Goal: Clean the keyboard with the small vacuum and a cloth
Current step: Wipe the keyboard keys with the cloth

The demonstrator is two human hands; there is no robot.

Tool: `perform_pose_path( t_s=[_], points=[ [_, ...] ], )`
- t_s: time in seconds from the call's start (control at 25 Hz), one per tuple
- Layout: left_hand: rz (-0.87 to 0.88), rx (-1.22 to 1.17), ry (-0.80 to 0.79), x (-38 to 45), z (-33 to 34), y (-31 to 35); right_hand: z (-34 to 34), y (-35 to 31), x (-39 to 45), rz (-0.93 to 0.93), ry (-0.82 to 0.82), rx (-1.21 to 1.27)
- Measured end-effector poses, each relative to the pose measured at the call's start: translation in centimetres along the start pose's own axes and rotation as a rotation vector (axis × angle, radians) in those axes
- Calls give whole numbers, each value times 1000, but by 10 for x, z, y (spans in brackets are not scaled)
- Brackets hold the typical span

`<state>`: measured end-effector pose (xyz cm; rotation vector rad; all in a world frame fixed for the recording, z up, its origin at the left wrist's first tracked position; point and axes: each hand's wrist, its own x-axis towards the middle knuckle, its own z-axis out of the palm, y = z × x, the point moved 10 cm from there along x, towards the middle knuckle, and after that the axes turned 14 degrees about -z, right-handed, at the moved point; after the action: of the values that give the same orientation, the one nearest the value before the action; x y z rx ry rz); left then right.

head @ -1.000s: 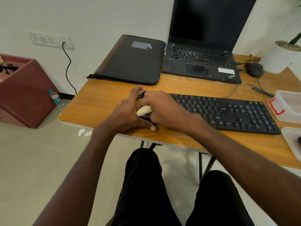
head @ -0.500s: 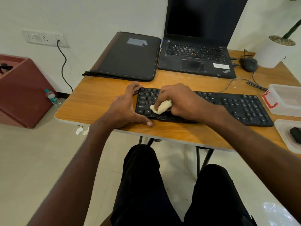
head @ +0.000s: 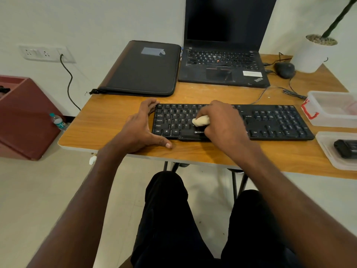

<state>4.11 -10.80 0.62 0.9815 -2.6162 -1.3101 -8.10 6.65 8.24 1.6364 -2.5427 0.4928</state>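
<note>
Right hand (head: 222, 120) is gripping a bunched cloth (head: 201, 121) on the keyboard (head: 270, 122) at the counter (head: 116, 120) edge; left hand (head: 141, 130), fingers spread, is bracing it. Pressing hard risks popping keys.

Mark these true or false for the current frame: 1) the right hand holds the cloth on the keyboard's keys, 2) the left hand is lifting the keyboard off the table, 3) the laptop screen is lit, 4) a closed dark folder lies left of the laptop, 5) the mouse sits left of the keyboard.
1) True. The right hand grips the pale cloth against the letter keys of the keyboard.
2) False. The left hand braces the keyboard's left end, which lies flat on the table.
3) False. The laptop is open but its screen is dark.
4) True. The folder lies closed beside it.
5) False. The mouse is at the far right, by the white plant pot.
</note>
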Motion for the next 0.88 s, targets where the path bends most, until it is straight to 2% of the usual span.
perform_pose_path(
  t_s=[0.12, 0.24, 0.36, 0.48, 0.56, 0.68, 0.8, 0.88],
  points=[
    [-17, -14, -2, 0, 0, -1, 16, -24, -1, -75, -17, 132],
    [-17, -20, -11, 0, 0, -1, 16, -24, -5, -138, -31, 154],
    [-7, -23, -17, 3, 1, -2, 5, 7, -8, -34, -27, 148],
    [-43, -7, -55, 5, 2, -5, 3, -2, -8, 3, 48, 234],
    [-8, 1, 32, 1, 4, 9, 10, -15, -6, -19, 52, 269],
    [119, 114, 300, -9, 13, 42, 14, -19, -3, -54, 41, 275],
    [99, 124, 331, -7, 23, 40, 6, -3, -14, -58, 53, 208],
    [90, 121, 334, -3, 21, 35, -7, 33, -33, 41, 101, 151]
  ],
)
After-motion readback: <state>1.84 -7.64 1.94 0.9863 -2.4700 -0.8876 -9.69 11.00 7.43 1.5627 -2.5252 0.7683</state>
